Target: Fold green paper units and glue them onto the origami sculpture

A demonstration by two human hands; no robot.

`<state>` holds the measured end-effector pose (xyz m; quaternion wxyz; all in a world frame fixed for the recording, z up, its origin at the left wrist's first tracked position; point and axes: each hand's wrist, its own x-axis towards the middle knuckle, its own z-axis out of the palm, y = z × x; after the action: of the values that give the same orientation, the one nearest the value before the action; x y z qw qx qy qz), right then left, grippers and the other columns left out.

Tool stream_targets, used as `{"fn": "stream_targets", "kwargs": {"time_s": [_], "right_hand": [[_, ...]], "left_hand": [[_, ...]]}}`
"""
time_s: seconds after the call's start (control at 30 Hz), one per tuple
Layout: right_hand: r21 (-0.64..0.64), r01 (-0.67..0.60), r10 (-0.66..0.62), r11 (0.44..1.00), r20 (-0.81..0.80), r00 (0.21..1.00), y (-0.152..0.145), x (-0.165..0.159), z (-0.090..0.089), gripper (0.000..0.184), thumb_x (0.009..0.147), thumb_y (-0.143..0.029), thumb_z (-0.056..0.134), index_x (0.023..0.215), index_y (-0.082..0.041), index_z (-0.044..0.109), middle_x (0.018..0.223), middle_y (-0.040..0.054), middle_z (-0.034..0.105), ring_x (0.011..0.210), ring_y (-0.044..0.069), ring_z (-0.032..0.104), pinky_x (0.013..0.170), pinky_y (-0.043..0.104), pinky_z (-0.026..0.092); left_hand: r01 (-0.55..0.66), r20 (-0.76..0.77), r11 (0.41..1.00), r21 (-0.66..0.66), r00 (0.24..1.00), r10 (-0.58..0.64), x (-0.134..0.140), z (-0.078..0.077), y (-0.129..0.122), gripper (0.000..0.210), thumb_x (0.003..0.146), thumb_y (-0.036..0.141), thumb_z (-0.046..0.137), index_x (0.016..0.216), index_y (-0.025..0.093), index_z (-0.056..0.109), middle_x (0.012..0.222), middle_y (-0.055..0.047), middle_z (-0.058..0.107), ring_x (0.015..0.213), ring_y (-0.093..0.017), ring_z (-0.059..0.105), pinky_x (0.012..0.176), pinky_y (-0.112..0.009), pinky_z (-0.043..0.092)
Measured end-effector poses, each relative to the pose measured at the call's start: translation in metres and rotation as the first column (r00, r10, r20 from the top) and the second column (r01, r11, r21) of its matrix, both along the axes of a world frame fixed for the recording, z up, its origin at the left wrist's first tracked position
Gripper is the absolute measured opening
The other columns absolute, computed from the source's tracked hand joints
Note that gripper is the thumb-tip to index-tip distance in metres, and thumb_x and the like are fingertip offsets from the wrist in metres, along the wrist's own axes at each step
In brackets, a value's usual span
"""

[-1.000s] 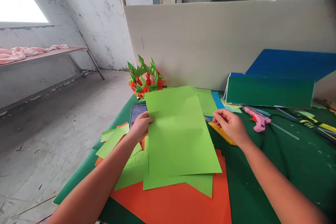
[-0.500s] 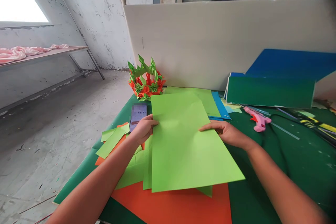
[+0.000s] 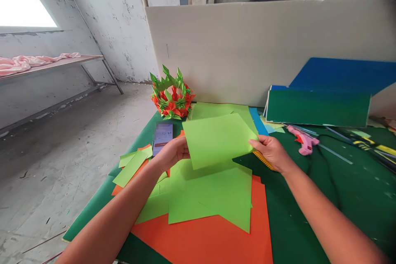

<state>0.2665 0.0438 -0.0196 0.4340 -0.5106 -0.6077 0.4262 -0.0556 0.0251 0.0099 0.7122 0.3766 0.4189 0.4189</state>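
Note:
Both my hands hold a light-green sheet of paper [image 3: 216,138] above the table. My left hand [image 3: 173,152] is closed on its left edge, with the fingertips partly hidden behind it. At the right corner, my right hand [image 3: 272,152] pinches the sheet with the thumb on top. A yellow-orange ridged thing [image 3: 262,160] shows beneath the right hand, mostly covered; I cannot tell its kind. Under the held sheet lie more green sheets [image 3: 210,198], resting on orange paper [image 3: 198,243]. Whether the held sheet is folded or only tilted, I cannot tell.
Cut green strips [image 3: 133,167] and a phone [image 3: 163,136] lie at left. Behind stands a green and red folded-paper basket-like piece [image 3: 171,97]. A pink glue gun [image 3: 303,140] with its cord lies at right, before a green board [image 3: 318,108].
The held sheet now shows a smaller face, its near edge raised and farther back, uncovering the sheets below. My right hand has shifted slightly right, and the yellow-orange thing has come into view.

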Motion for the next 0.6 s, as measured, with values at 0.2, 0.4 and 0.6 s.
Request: {"fn": "stream_targets", "kwargs": {"time_s": [0.2, 0.4, 0.6], "right_hand": [[-0.005, -0.101, 0.101, 0.995, 0.026, 0.995, 0.0, 0.0, -0.001, 0.025, 0.069, -0.043, 0.071, 0.063, -0.019, 0.067, 0.064, -0.0012, 0.065, 0.061, 0.016, 0.058, 0.059, 0.026, 0.045], [-0.03, -0.146, 0.145, 0.989, -0.03, 0.989, -0.001, -0.001, 0.0, 0.027, 0.074, -0.046, 0.069, 0.079, -0.02, 0.068, 0.077, 0.0012, 0.069, 0.072, 0.019, 0.062, 0.066, 0.029, 0.05], [-0.117, -0.097, 0.03, 0.988, -0.476, 0.879, -0.007, -0.019, 0.005, 0.058, 0.072, -0.055, 0.07, 0.121, -0.031, 0.05, 0.101, 0.0015, 0.071, 0.089, 0.02, 0.068, 0.08, 0.036, 0.055]], "left_hand": [[-0.006, 0.023, 0.999, -0.04, 1.0, 0.007, -0.008, 0.008, 0.002, 0.054, 0.076, 0.063, 0.057, 0.097, 0.015, 0.07, 0.094, -0.011, 0.074, 0.076, -0.022, 0.069, 0.07, -0.032, 0.055], [0.091, -0.213, 0.995, 0.031, 0.974, -0.082, -0.003, 0.005, -0.006, 0.038, 0.065, 0.037, 0.08, 0.095, 0.016, 0.072, 0.092, -0.009, 0.074, 0.08, -0.021, 0.069, 0.074, -0.031, 0.054], [-0.087, -0.163, 0.984, 0.154, 0.98, 0.112, 0.013, -0.002, -0.011, 0.04, 0.063, 0.039, 0.081, 0.094, 0.015, 0.071, 0.089, -0.008, 0.074, 0.077, -0.022, 0.069, 0.072, -0.032, 0.054]]}}
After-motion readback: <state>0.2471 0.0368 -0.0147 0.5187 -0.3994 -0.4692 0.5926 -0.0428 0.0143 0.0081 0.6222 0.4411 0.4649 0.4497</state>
